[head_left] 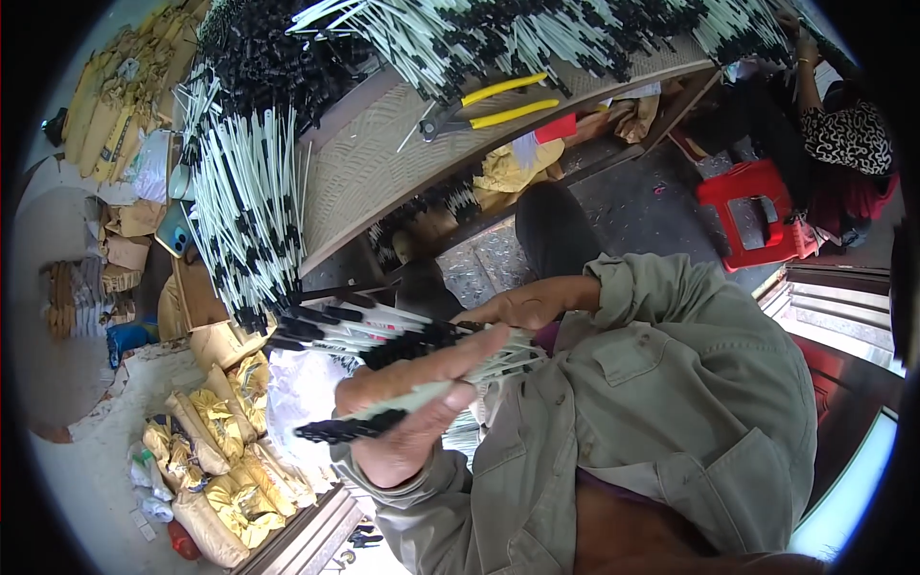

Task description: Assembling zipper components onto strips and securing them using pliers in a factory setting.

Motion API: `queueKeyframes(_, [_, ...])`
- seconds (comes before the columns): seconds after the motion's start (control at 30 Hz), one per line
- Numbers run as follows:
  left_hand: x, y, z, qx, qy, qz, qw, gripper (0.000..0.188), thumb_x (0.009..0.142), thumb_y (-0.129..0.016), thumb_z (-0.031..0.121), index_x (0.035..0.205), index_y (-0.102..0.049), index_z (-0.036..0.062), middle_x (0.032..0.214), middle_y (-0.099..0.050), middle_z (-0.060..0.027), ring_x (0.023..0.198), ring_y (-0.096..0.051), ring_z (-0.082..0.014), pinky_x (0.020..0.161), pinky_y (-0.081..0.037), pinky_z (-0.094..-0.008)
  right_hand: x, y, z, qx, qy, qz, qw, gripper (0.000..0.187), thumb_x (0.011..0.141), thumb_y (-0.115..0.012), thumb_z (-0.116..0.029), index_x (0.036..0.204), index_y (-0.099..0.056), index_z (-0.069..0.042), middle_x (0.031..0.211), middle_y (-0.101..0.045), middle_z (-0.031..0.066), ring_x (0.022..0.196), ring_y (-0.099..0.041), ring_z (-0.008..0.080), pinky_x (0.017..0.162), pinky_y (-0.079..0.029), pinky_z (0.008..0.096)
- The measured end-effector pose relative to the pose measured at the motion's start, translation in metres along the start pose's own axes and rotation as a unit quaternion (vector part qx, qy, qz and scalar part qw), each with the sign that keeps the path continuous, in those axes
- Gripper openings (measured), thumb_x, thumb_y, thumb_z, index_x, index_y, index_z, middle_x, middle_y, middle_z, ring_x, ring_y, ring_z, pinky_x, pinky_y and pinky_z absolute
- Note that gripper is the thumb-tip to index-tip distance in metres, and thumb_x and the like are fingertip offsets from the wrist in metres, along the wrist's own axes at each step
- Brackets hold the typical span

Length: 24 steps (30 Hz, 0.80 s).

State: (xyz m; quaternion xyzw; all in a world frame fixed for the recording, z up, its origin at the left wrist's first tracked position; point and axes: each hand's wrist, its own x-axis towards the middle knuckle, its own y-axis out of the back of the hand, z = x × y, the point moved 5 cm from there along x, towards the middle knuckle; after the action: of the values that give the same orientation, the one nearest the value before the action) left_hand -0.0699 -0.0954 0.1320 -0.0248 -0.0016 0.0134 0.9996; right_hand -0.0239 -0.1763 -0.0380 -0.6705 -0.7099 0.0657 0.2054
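A bundle of thin white rods with black ends lies across my lap, between my two hands. My left hand is closed round it, with some rods passing between fingers and thumb, and black tips stick out on the left. At the bundle's other end my right hand presses on the white rods, its index finger stretched along them; its remaining fingers are partly hidden. Another heap of the same rods lies on the left part of the workbench, and more rods are piled along its far side.
Yellow-handled cutting pliers lie on the bench near its edge. A dark heap of black parts sits at the far left. Wrapped yellow packages lie at lower left. A red stool and another person are at right.
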Motion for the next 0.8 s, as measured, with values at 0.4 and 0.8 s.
queueKeyframes(0.4, [-0.009,0.014,0.013,-0.126,-0.11,-0.038,0.985,0.031,0.08,-0.055,0.01,0.105,-0.052,-0.0074,0.101,-0.055,-0.0264,0.086,-0.059,-0.0263,0.077,-0.049,-0.034,0.006,-0.012,0.019,-0.034,0.0,-0.108,0.994,0.085,0.083,-0.037,-0.063,0.124,-0.032,0.012,0.117,-0.045,0.0166,0.105,-0.043,0.0192,0.088,-0.035,0.0293])
queueKeyframes(0.8, [-0.046,-0.002,-0.054,-0.68,0.344,-0.209,0.613,0.059,0.092,-0.016,0.044,0.135,-0.024,0.0061,0.142,-0.022,-0.0138,0.132,-0.018,-0.0289,0.109,-0.011,-0.0489,0.045,0.012,-0.068,-0.015,0.142,0.031,0.989,0.074,0.091,-0.018,-0.052,0.131,-0.018,0.011,0.13,-0.042,0.0167,0.126,-0.033,0.023,0.105,-0.019,0.0296])
